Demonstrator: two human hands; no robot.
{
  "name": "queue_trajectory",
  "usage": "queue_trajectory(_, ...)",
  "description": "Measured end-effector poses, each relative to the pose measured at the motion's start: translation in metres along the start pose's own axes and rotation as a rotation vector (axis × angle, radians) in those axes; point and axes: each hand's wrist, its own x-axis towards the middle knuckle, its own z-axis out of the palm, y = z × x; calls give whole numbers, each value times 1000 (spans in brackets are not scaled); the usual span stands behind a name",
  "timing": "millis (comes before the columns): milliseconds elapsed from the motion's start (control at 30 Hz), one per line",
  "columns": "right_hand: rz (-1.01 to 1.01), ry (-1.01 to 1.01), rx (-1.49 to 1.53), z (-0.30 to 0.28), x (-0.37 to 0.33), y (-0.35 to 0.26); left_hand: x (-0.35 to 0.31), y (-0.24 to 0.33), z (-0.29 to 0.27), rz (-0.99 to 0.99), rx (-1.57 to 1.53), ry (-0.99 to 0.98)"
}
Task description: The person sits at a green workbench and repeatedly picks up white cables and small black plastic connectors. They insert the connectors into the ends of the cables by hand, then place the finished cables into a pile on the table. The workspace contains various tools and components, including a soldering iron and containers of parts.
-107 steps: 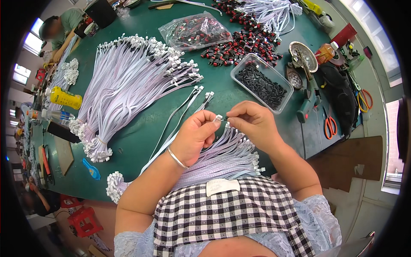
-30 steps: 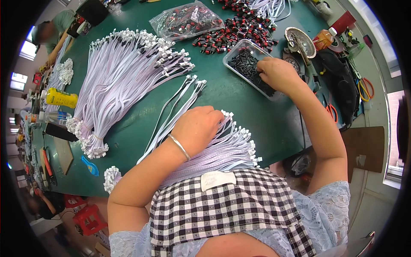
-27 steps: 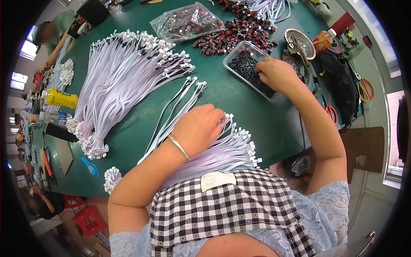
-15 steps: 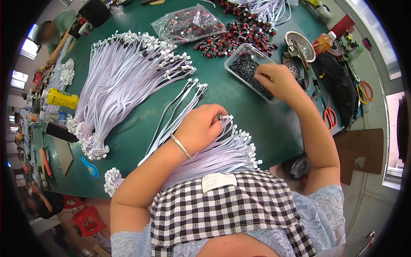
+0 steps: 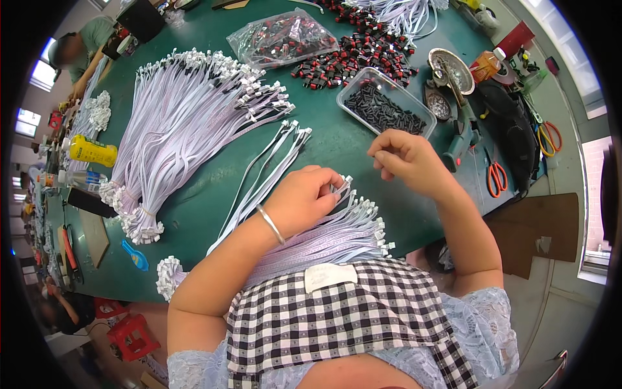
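My left hand (image 5: 306,200) is closed over the near bundle of white ribbon cables (image 5: 317,243), its thumb and fingertips pinching one cable by its white connector end. Over the green table, between that bundle and a clear plastic box (image 5: 424,134), my right hand (image 5: 405,162) is in a pinch; anything between its fingertips is too small to make out. Many short black tubes (image 5: 382,109) lie in the box. A few separate white cables (image 5: 269,159) with black sleeves near their connectors lie just beyond my left hand.
A large tied bundle of white cables (image 5: 175,129) covers the table's left. Farther back are a clear bag (image 5: 283,40) and a heap of red-and-black parts (image 5: 363,58). On the right are a metal dish (image 5: 463,68), a green-handled tool (image 5: 459,139) and orange-handled scissors (image 5: 497,180).
My right hand has come out of the plastic box and moved nearer to me and slightly left, still pinched. My left hand stays at the cable ends almost unmoved.
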Motion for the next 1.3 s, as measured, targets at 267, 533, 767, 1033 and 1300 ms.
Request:
queue_trajectory(267, -85, -13, 102, 8, 1, 4, -10, 11, -4, -219, -772, 8)
queue_trajectory(533, 23, -123, 256, 25, -4, 17, -19, -3, 5, -207, -972, 72)
queue_trajectory(767, 54, -116, 165, 30, -4, 17, -18, -9, 6, -191, -1043, 72)
queue_trajectory(1033, -9, -107, 210, 37, 2, 15, -19, -14, 2, -240, -1187, 13)
queue_trajectory(1300, 13, -99, 275, 42, 6, 13, -18, -11, 1, -250, -1214, 29)
